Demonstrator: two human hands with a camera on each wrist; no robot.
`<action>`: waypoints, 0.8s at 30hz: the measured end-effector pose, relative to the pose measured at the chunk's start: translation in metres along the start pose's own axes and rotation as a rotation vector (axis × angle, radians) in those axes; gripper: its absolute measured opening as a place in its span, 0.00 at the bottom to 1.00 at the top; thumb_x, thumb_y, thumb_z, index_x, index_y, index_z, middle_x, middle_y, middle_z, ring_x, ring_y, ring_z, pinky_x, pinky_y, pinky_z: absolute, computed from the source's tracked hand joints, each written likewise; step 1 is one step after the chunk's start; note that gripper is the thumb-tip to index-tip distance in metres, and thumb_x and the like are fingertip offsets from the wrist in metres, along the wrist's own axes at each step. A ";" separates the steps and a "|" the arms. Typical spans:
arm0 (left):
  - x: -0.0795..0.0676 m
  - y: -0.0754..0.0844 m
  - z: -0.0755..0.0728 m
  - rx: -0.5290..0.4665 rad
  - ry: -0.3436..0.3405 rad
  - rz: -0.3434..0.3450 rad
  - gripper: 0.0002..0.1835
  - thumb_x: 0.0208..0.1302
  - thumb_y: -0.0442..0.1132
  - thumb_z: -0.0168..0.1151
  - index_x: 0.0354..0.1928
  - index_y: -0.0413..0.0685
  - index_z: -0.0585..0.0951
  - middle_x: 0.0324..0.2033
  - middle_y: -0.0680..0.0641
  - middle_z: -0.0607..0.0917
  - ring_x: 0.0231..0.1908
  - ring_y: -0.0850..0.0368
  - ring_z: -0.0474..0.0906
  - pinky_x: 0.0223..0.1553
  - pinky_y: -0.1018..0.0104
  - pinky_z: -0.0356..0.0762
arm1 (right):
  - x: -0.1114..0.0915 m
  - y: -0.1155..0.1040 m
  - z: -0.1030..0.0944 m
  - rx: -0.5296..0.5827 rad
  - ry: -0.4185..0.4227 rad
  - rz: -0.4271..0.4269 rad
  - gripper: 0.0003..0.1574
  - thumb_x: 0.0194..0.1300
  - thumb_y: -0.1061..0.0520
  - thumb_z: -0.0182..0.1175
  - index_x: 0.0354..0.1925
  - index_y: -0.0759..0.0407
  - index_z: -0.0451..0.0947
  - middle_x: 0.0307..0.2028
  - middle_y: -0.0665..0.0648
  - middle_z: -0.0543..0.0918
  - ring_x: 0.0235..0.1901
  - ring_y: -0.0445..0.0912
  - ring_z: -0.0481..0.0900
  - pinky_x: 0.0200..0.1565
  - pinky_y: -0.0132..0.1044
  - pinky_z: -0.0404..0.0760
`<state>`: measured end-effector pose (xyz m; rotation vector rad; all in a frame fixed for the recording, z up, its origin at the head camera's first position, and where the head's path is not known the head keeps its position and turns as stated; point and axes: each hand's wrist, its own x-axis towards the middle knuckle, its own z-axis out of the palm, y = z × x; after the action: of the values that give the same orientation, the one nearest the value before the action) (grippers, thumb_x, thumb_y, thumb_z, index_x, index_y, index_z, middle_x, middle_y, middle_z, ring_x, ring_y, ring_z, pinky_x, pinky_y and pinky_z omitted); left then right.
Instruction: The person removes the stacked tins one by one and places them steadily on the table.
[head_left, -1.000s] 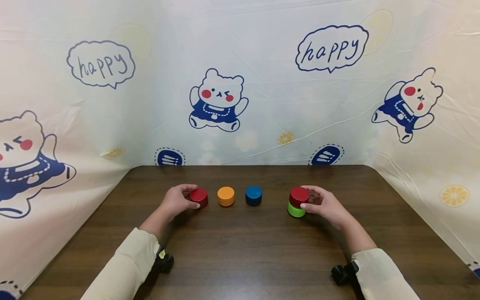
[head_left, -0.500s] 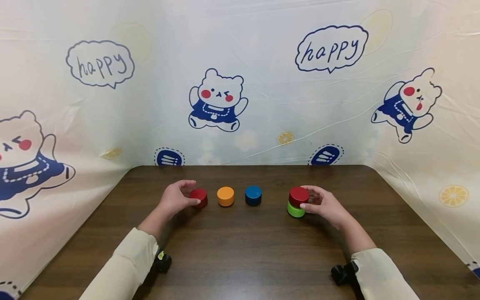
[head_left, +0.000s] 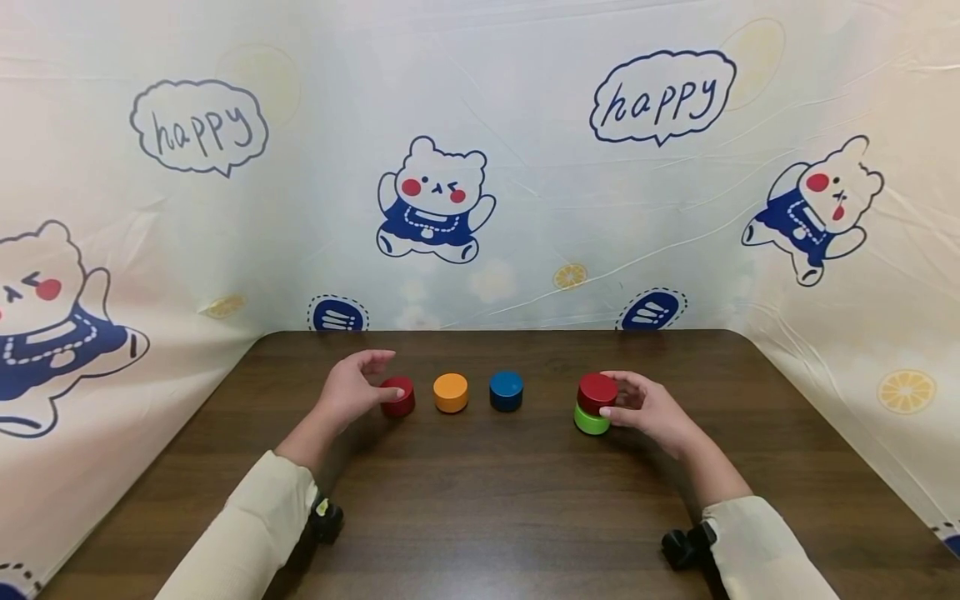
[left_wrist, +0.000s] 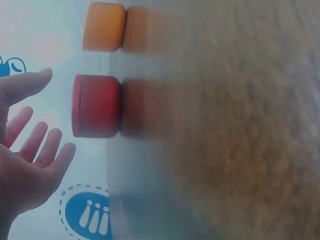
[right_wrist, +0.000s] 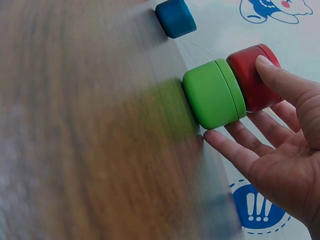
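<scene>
1. A printed backdrop (head_left: 525, 167) with cartoon bears and "happy" speech bubbles stands behind and to both sides of the table.
2. The dark wooden table (head_left: 487, 500) carries everything; its rounded far corners meet the backdrop.
3. Two arms in cream sleeves come in from the near edge, each with a small black camera mount at the wrist.
4. The left hand (head_left: 348, 393) is open, fingers straight and spread, holding nothing. It is just to the left of the lone red block (head_left: 397, 397) toward the far edge; the left wrist view shows a gap between fingertips and block.
5. The right hand (head_left: 648, 408) grips the top red block (head_left: 597, 392) of a two-piece stack: the thumb presses its side, while the other fingers curve behind it in the right wrist view.
6. That block sits squarely on the green block (head_left: 591, 421), which rests on the table right of centre, toward the far edge.
7. Between the hands, an orange block (head_left: 451, 392) and a blue block (head_left: 506, 390) stand in a row with the lone red block, each apart from its neighbour.
</scene>
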<state>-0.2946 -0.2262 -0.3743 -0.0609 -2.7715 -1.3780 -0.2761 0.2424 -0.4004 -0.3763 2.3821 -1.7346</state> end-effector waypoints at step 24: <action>-0.004 0.042 0.022 -0.029 -0.057 0.118 0.33 0.51 0.36 0.76 0.61 0.51 0.76 0.58 0.42 0.76 0.58 0.42 0.74 0.56 0.49 0.75 | 0.000 -0.001 0.000 -0.060 0.016 -0.003 0.44 0.58 0.54 0.72 0.67 0.59 0.64 0.62 0.64 0.73 0.58 0.59 0.74 0.56 0.48 0.78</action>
<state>-0.2891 -0.1830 -0.3541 -0.2643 -2.7435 -1.4087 -0.2759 0.2424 -0.3994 -0.3755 2.4505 -1.6772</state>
